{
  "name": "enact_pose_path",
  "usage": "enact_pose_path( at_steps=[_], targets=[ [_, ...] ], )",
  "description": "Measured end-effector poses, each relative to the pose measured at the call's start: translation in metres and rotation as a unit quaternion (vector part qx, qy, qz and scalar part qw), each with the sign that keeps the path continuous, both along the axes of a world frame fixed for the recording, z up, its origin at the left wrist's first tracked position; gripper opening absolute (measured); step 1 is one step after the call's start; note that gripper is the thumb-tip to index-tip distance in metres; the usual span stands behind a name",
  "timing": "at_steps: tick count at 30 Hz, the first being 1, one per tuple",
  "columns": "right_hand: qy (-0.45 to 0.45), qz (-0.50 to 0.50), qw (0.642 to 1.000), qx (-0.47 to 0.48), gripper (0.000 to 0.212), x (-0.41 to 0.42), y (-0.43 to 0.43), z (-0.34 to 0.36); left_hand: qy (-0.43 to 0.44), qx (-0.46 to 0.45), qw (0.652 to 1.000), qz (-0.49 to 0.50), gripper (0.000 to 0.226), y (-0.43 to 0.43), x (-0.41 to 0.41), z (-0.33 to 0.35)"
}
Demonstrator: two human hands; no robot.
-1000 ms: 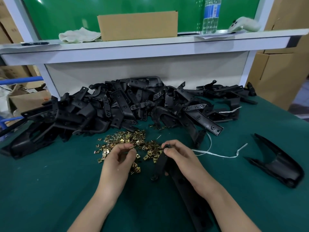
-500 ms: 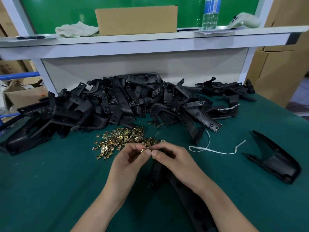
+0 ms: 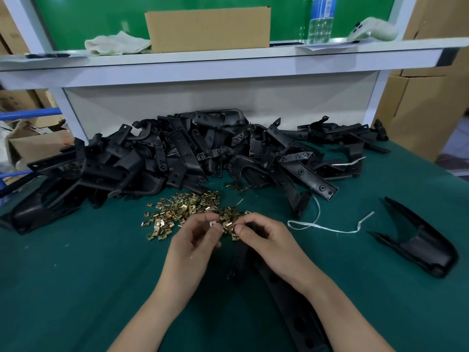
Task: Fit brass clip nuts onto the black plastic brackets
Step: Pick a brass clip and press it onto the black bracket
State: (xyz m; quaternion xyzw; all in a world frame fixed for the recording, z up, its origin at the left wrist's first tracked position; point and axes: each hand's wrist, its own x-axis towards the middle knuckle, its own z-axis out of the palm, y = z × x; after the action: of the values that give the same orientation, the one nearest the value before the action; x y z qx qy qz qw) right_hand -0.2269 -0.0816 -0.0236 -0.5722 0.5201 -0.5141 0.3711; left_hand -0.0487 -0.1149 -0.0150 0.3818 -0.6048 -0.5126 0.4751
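Observation:
Loose brass clip nuts [image 3: 182, 212] lie in a small heap on the green table. Just in front of the heap, my left hand [image 3: 195, 247] pinches one clip nut [image 3: 212, 223] between thumb and fingertips. My right hand [image 3: 264, 240] sits close beside it, fingers curled round the top end of a long black plastic bracket [image 3: 286, 301] that runs under my right forearm toward the near edge. The bracket's upper end is hidden by my fingers. A big pile of black brackets [image 3: 177, 158] lies behind the nuts.
A single curved black part [image 3: 418, 240] lies at the right. A white plastic strip [image 3: 327, 227] trails between it and my hands. A white shelf [image 3: 228, 64] above the table's back carries a cardboard box [image 3: 208, 29], a cloth, a bottle and a phone. Cartons stand at right.
My left hand picked a clip nut from the heap and brought it up beside my right hand. The two hands came together, then eased slightly apart.

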Motion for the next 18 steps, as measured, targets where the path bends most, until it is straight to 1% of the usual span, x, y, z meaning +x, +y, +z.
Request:
enact_pose_path(
  at_steps=[2, 7, 13, 18],
  targets=[
    [0.001, 0.003, 1.000, 0.002, 0.028, 0.0005, 0.0002, 0.0006, -0.038, -0.034, 0.999, -0.013, 0.016, 0.0034, -0.0016, -0.0002],
    [0.000, 0.006, 1.000, 0.007, 0.025, 0.0003, 0.0012, 0.0018, -0.061, -0.051, 0.996, -0.030, 0.013, 0.0063, -0.0039, 0.0009],
    [0.008, -0.004, 1.000, 0.010, 0.022, 0.0007, 0.0016, 0.0019, -0.047, -0.034, 0.998, -0.019, 0.013, 0.0031, -0.0017, 0.0000],
    [-0.003, -0.012, 1.000, 0.010, 0.007, 0.0017, 0.0022, 0.0031, -0.026, -0.024, 0.999, -0.014, 0.017, 0.0016, -0.0013, 0.0011]
  ],
)
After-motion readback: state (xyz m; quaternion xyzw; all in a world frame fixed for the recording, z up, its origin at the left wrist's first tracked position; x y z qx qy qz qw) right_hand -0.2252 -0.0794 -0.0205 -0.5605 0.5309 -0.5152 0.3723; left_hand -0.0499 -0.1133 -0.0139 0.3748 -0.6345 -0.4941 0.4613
